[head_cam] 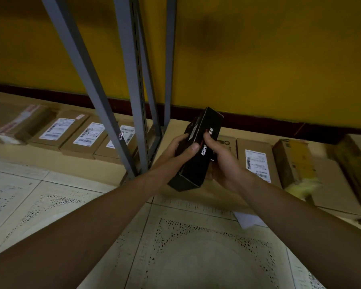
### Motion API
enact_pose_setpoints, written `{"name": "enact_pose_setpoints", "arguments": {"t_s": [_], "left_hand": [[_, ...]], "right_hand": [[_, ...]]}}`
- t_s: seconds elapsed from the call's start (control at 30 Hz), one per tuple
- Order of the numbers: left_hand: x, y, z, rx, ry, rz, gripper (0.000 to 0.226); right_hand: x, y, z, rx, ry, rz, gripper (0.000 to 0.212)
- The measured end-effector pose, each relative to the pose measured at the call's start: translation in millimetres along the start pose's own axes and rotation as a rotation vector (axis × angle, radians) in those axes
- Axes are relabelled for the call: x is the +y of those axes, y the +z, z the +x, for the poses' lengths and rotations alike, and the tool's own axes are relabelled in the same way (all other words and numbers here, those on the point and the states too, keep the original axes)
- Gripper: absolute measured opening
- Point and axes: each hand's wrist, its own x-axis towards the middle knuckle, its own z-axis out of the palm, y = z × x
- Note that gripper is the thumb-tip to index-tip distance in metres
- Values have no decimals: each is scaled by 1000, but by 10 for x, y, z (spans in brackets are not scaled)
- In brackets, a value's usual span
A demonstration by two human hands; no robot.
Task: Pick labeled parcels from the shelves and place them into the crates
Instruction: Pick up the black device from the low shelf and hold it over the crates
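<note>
The fingers (184, 137) of the left hand (178, 150) are curled round the left side of a black box (193, 172), and the thumb presses on its top face. The right hand (224, 162) grips the other side in the same way, with the thumb on top and the other fingers hidden under the box. The box is long and narrow. It is held in the air, tilted, with its far end higher, just above the front of the low shelf board (50, 155).

On the top face are white characters, printed along the length. I cannot read them.

On the board lie brown parcels (86, 140) in a row, flat and close together. Each has a white label (256, 163) with barcodes, but the print is too small to read. To the right, one parcel (294, 161) has yellow tape, and the next one is blurred.

Grey metal posts (131, 80) stand between the two groups of parcels. Behind is a yellow wall (258, 49). The floor (175, 247) has pale patterned tiles, and a white sheet of paper (248, 221) lies on it.
</note>
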Motion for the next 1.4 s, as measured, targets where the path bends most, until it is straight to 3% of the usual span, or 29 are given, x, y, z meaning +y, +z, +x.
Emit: {"name": "enact_pose_setpoints", "arguments": {"t_s": [0.17,0.23,0.33,0.53,0.73,0.97,1.13,1.23,1.4], "left_hand": [[31,-53,-12,14,-63,-147,37],[28,-122,-58,-64,-133,-287,41],[-30,-247,-107,-172,-213,-382,54],[25,-402,-212,-195,-288,-427,50],[-76,-500,-204,-251,-365,-209,46],[-71,-445,-270,-262,-364,-32,79],[-32,-790,-494,-278,-402,7,58],[-14,-1062,-654,-209,-407,110,41],[11,-1604,-942,-70,-393,218,47]], "right_hand": [[-7,-51,-22,67,47,-64,69],[-38,-80,-38,77,78,-92,67],[-85,-117,-79,51,79,-108,47],[-109,-232,-121,73,28,-145,56],[-129,-365,-183,154,39,-343,50],[-127,-310,-254,159,41,-441,44],[-118,-157,-337,71,58,-563,24],[-51,122,-343,-58,85,-576,25],[185,717,-232,-119,127,-499,28]]}}
